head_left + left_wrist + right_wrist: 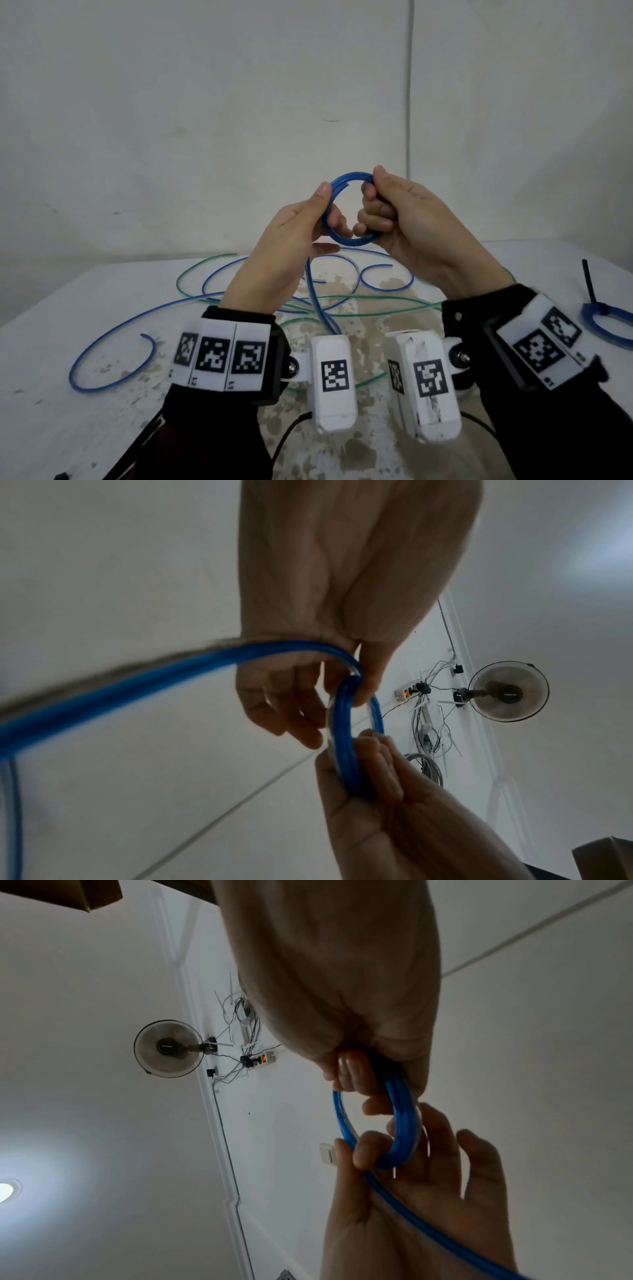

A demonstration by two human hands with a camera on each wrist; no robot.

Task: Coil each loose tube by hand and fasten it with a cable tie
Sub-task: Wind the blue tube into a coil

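Note:
I hold a small blue tube coil (347,241) in the air above the table, between both hands. My left hand (329,209) pinches its left side, thumb in front and fingers behind. My right hand (372,197) grips its right side with curled fingers. The coil's loose tail (317,301) drops from my left hand to the table. In the left wrist view the coil (342,723) runs from my left thumb into the right hand (371,775). In the right wrist view the coil (404,1123) sits under the right hand's curled fingers (352,1074).
Several loose blue tubes (102,342) and green tubes (376,298) lie tangled on the stained white table (51,428). At the right edge lies a blue coil (608,320) bound with a black cable tie (590,281). A plain wall stands behind the table.

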